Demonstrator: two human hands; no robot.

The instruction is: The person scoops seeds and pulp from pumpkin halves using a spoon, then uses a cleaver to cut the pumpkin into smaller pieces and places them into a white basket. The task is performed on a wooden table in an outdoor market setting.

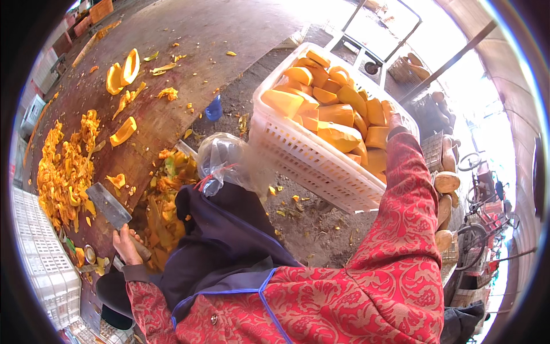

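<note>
A cleaver (109, 205) with a wide steel blade is held by its wooden handle in my left hand (127, 246), low at the table's near edge. The blade lies over the wooden table (172, 86), beside a heap of orange pumpkin pulp (68, 167). My right arm stretches out to a white plastic crate (318, 167) full of peeled pumpkin chunks (337, 114). There my right hand (395, 121) is at the far right end of the load, mostly hidden by the sleeve; whether it grips a chunk cannot be told. Hollowed pumpkin pieces (130, 67) lie farther up the table.
Peelings and pulp (161, 215) are piled between the table and my lap. A blue cup (213, 108) is by the table's edge. White crates (47, 258) stand at the left; whole squashes (447, 182) and a bicycle (472, 245) are at the right.
</note>
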